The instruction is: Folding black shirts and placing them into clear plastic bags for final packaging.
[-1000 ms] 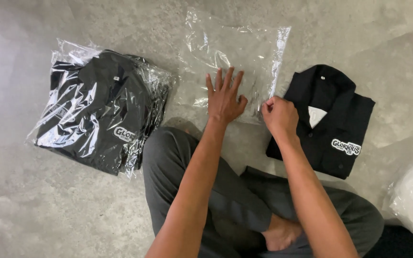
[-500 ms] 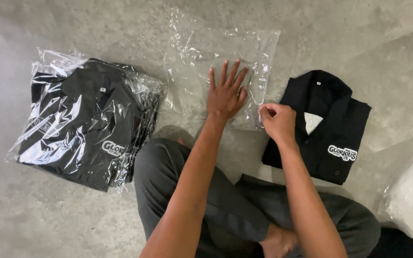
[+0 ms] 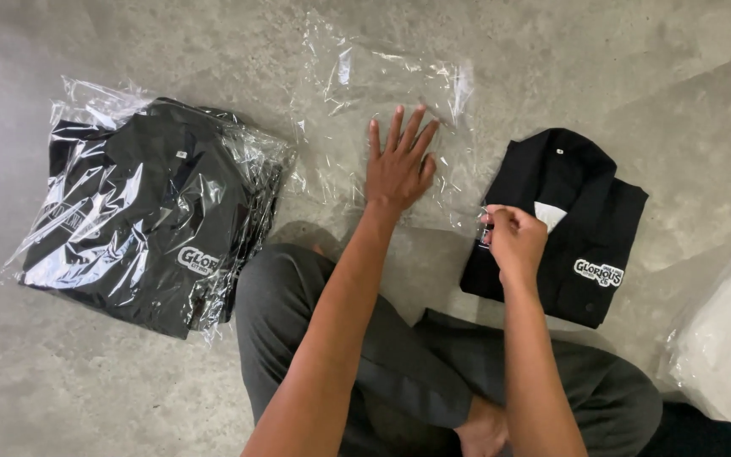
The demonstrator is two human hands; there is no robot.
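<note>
An empty clear plastic bag lies flat on the concrete floor in front of me. My left hand presses flat on its near part, fingers spread. My right hand pinches the bag's near right corner, close to a thin strip at its edge. A folded black shirt with a white chest logo lies unbagged just right of that hand. To the left sits a stack of black shirts in clear bags.
My crossed legs in grey trousers fill the bottom centre. A white plastic-wrapped bundle sits at the right edge. Bare concrete floor surrounds everything.
My right hand has drawn down and to the right along the bag's near edge, away from my left hand. The left hand stays flat on the bag.
</note>
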